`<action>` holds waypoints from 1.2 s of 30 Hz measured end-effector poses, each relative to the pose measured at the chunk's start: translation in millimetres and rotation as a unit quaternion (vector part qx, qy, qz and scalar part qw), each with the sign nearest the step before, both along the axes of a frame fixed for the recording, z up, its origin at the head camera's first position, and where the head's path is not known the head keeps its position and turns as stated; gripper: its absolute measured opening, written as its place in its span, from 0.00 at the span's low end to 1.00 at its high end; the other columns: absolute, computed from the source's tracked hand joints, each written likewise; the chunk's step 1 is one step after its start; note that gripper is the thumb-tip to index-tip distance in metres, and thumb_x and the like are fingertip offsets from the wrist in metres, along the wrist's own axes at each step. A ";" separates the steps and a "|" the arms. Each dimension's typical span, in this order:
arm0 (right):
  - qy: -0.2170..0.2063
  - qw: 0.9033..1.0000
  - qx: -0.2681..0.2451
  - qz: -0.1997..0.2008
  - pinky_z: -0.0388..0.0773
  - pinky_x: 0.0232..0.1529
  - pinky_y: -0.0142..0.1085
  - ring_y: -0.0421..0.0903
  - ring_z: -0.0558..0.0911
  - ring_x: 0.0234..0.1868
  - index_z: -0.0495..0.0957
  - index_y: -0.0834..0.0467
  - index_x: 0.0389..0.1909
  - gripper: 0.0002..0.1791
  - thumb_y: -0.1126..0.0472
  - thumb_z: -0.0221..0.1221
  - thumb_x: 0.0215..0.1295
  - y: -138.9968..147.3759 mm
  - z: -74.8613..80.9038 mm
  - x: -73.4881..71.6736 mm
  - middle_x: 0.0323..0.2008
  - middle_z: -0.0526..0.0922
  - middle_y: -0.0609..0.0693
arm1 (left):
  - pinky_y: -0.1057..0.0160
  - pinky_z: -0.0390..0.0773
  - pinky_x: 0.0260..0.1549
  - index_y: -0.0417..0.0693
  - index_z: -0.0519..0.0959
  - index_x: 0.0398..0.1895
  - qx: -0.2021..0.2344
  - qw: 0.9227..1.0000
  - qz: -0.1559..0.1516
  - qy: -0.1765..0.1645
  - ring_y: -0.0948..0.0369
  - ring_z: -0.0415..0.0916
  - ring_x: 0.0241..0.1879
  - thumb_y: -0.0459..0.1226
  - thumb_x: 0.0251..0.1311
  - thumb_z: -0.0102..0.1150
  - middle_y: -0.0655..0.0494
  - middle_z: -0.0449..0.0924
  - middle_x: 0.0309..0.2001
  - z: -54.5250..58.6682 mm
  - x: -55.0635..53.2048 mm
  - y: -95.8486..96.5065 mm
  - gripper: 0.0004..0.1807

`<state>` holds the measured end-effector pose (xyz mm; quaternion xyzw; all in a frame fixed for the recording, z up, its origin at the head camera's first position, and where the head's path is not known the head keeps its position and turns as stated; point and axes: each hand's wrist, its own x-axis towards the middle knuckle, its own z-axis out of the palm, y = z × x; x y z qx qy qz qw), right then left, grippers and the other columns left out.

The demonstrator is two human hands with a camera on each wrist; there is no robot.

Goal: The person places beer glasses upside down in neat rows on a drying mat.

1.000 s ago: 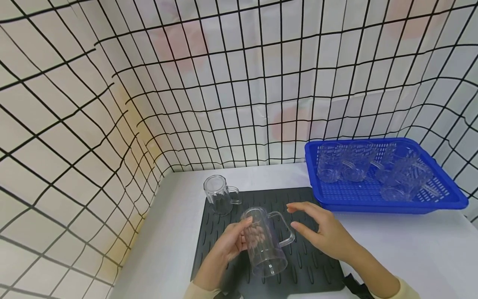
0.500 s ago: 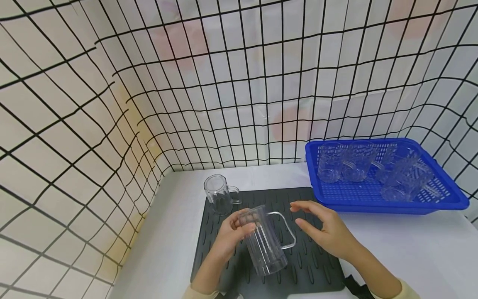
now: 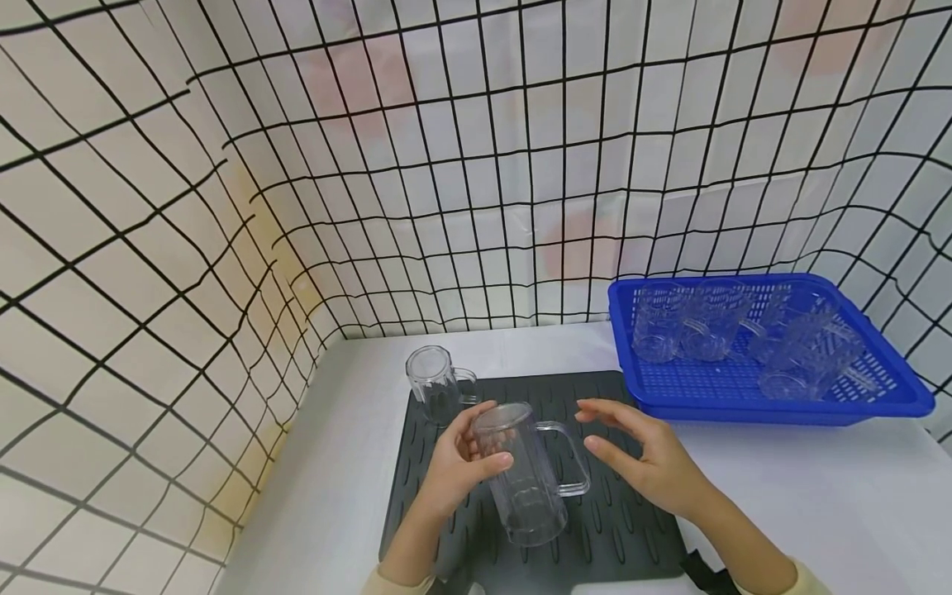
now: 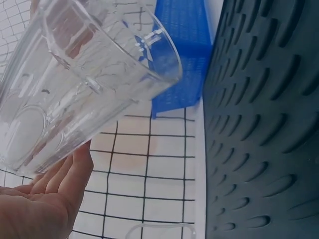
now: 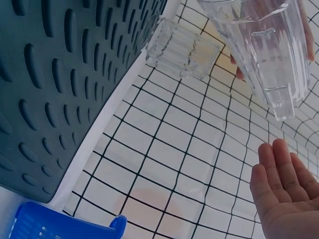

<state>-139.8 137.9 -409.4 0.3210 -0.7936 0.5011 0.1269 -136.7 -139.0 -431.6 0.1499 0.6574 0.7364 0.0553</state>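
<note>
Gripping with thumb and fingers on opposite sides, the left hand [image 3: 459, 464] held a clear mug [image 3: 525, 487] tilted above the dark ribbed mat [image 3: 621, 545].
The right wrist view showed the right hand [image 3: 654, 467], thumb and fingers parted, clear of the handle [image 3: 573, 489]. The held mug was transparent, with a faceted wall. The blue basket [image 3: 781, 413] contained several clear mugs [image 3: 695, 322], visible only in the head view; a second mug [image 3: 437, 387] stood at the mat's far left corner.

A glossy, transparent finish is shown by the near mug [image 3: 530, 496] (glass or plastic cannot be told), matt, ridged rubber-like material by the mat [image 3: 632, 541], glossy plastic by the far-right basket [image 3: 781, 412].
</note>
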 end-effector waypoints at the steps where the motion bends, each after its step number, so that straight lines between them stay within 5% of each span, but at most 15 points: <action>1: -0.001 1.000 0.001 0.000 0.66 0.57 0.22 0.36 0.76 0.57 0.74 0.60 0.61 0.23 0.71 0.59 0.65 -0.2 -0.4 0.2 0.50 0.83 0.50 | 0.63 0.80 0.46 0.35 0.61 0.70 -0.006 1.000 0.003 0.004 0.55 0.79 0.52 0.36 0.53 0.71 0.39 0.74 0.56 0.3 0.1 0.0 0.43; 7: -0.001 1.000 -0.002 0.008 0.68 0.57 0.24 0.38 0.78 0.55 0.73 0.59 0.62 0.24 0.71 0.59 0.64 -3.0 -3.9 -0.5 0.52 0.83 0.50 | 0.62 0.78 0.50 0.42 0.64 0.70 -0.049 0.998 0.020 0.042 0.55 0.77 0.50 0.40 0.51 0.74 0.42 0.74 0.56 0.1 0.5 -0.3 0.43; 16: -0.011 1.000 0.010 0.023 0.77 0.55 0.37 0.42 0.79 0.56 0.70 0.58 0.66 0.27 0.70 0.59 0.66 -10.3 -10.4 -2.3 0.56 0.80 0.50 | 0.61 0.78 0.49 0.44 0.64 0.70 -0.056 0.993 0.020 0.101 0.54 0.76 0.50 0.42 0.51 0.74 0.45 0.75 0.56 -1.0 -0.2 0.1 0.44; 28: -0.056 0.998 0.027 0.030 0.78 0.52 0.51 0.46 0.79 0.56 0.69 0.59 0.66 0.24 0.65 0.56 0.70 -16.3 -17.2 -4.7 0.56 0.81 0.51 | 0.58 0.77 0.52 0.47 0.62 0.71 -0.067 0.991 0.000 0.117 0.54 0.74 0.54 0.41 0.50 0.75 0.47 0.73 0.59 -3.0 -2.7 -2.0 0.46; 36: -0.059 0.997 0.040 0.037 0.79 0.51 0.48 0.48 0.80 0.54 0.70 0.62 0.64 0.22 0.64 0.55 0.71 -20.2 -22.1 -8.2 0.54 0.81 0.53 | 0.58 0.75 0.55 0.51 0.60 0.72 -0.070 0.989 -0.020 0.125 0.53 0.71 0.59 0.42 0.49 0.76 0.50 0.72 0.62 -5.2 -4.5 -2.5 0.47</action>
